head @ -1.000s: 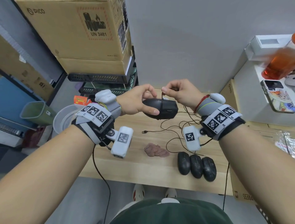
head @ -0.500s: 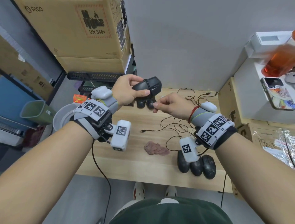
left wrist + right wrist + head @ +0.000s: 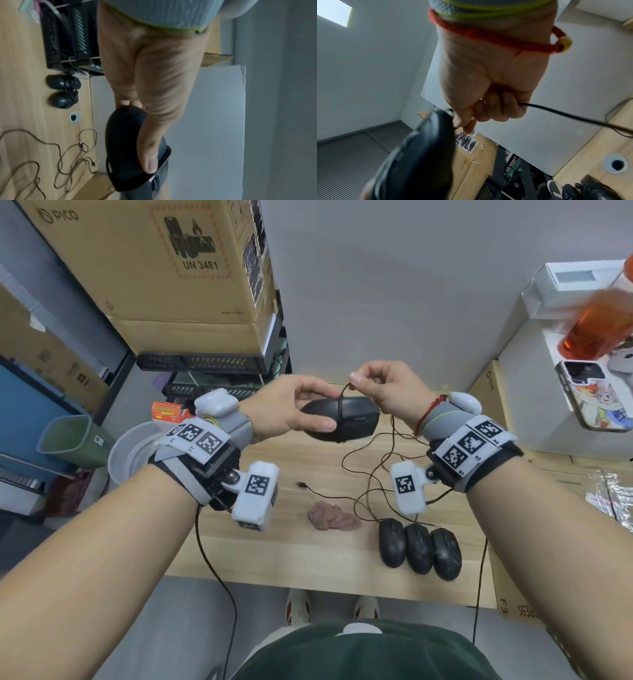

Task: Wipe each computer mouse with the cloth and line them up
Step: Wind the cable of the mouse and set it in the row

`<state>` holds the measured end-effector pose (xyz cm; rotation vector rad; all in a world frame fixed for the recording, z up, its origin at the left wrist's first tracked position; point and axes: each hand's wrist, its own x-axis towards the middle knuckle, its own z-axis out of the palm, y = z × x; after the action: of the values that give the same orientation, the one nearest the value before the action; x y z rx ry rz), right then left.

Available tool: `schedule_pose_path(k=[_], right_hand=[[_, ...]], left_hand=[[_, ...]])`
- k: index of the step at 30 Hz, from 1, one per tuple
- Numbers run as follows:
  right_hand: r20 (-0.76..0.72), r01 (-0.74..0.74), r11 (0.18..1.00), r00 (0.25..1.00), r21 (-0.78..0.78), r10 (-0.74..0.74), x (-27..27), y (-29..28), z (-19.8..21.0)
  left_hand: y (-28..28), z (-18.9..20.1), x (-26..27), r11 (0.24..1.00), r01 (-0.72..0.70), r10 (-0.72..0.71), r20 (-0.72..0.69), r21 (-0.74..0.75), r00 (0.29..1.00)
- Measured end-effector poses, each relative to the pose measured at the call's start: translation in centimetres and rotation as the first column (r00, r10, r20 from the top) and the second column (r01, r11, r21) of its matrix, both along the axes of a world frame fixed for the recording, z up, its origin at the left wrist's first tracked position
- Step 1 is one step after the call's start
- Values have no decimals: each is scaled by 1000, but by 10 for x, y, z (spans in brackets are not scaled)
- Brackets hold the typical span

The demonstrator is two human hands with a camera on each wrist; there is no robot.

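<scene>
Left hand (image 3: 287,409) grips the light, hard, smooth mouse (image 3: 342,419) by its sides, while right hand (image 3: 387,392) pinches its limp, tangle-prone cord (image 3: 340,402).

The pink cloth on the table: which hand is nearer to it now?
Neither clearly. The cloth lies untouched on the table. The left hand grips a raised mouse, the right hand pinches its cable; both are well above it.

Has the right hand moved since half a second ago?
Yes. The right hand has risen from beside the mouse, toward the wall, pinching the cable above it.
</scene>
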<state>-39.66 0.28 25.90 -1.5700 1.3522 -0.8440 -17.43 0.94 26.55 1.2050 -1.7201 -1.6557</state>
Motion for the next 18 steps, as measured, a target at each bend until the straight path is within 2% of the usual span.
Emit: schedule_pose_path(k=[3,5,7,10,12,15,18], right_hand=[[23,29,996,999,87,-31,0,1,-13],[2,-16,994,1000,112,16,6,6,-22],[-4,-97,988,995,118,98,14,11,-27],[-119,-161,980,977,114,175,21,16,-22],[-206,-195,977,956,87,209,22,19,-14],[-223,-227,971,945,71,238,22,19,-2],[-197,-211,976,956,44,216,21,13,8]], left_hand=[[-5,7,-2,997,-73,76,-163,26,984],[-8,10,-5,989,-138,145,-241,47,960],[-13,10,-6,971,-233,237,-255,47,937],[-22,3,-2,922,-387,379,-148,-27,914],[-26,-3,2,901,-420,418,-37,-110,908],[-30,-10,7,909,-353,392,170,-219,904],[-30,-12,8,956,-212,269,316,-205,910]])
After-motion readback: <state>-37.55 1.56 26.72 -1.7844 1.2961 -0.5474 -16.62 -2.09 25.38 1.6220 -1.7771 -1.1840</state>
